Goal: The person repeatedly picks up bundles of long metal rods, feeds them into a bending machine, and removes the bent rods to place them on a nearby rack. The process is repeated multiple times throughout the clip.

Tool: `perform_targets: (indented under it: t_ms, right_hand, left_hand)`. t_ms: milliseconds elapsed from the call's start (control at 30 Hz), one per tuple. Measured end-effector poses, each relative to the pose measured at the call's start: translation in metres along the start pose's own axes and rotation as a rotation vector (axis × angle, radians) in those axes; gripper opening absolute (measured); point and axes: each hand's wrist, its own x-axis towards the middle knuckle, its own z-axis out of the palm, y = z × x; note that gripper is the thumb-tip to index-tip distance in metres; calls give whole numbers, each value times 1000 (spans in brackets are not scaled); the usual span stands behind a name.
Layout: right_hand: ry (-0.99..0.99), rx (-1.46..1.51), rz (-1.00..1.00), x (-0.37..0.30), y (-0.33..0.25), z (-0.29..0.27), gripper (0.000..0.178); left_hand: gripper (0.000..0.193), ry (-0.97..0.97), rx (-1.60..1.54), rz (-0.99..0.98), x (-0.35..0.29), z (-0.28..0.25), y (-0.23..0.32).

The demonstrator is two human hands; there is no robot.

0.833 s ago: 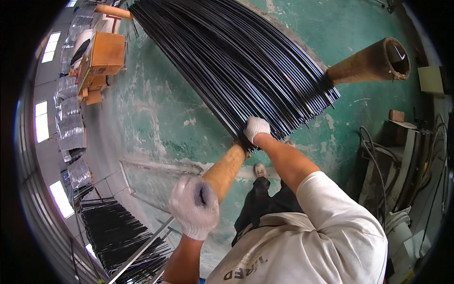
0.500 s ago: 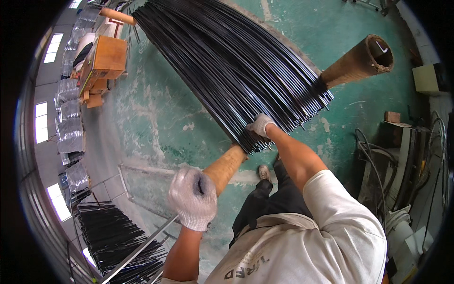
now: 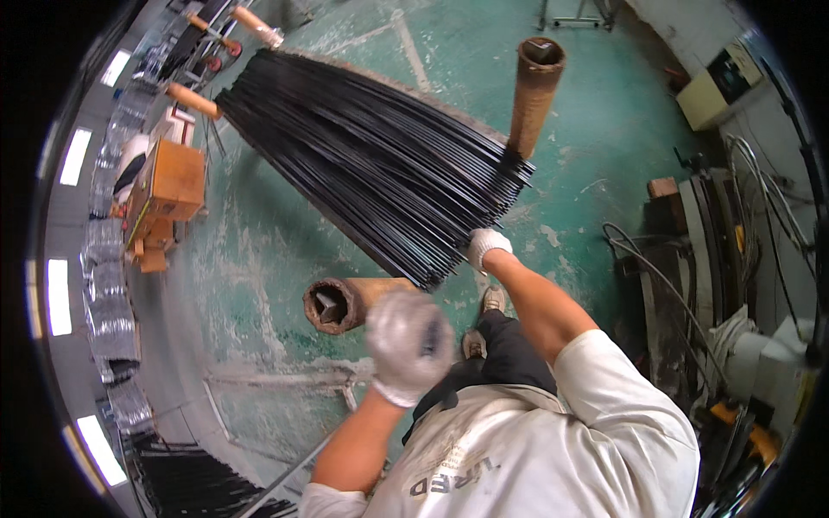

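A wide bundle of long, thin black rods [image 3: 371, 164] lies fanned across a low support, the near ends uneven. My right hand [image 3: 488, 248], in a whitish knit glove, is at the near right ends of these rods, fingers curled down and partly hidden. My left hand [image 3: 410, 347], in a dirty white glove with a dark patch, is closed and smeared by motion in front of a brown tube post. A thin metal rod [image 3: 298, 470] runs from the lower left behind my left forearm toward that hand; its held part is hidden.
Thick brown tube posts flank the bundle: one near left [image 3: 345, 304], one at right [image 3: 531, 104], others at the far end. Cardboard boxes [image 3: 173, 181] and wrapped stacks line the left. Cables and machinery [image 3: 682, 285] stand at right. More black rods [image 3: 199, 483] lie lower left.
My view has shifted, showing more of the bundle's far end. My left hand has moved right, toward my body. My right hand has gone from atop the rods to their ends.
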Motion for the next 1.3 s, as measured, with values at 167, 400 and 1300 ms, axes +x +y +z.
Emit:
perform_targets:
  t_ms: [167,400,1300]
  right_hand:
    - [68,29,134,-155,54,5,47]
    - [94,-11,603,-512,177,142,49]
    - [2173,2316,155,-816,498,409,26]
  left_hand:
    - [25,-287,-571,-675,-93,73,-20]
    - [48,-197,-1679,-1577,-155,142,-105]
    - [17,-712,-1781,-723,-75,173,369]
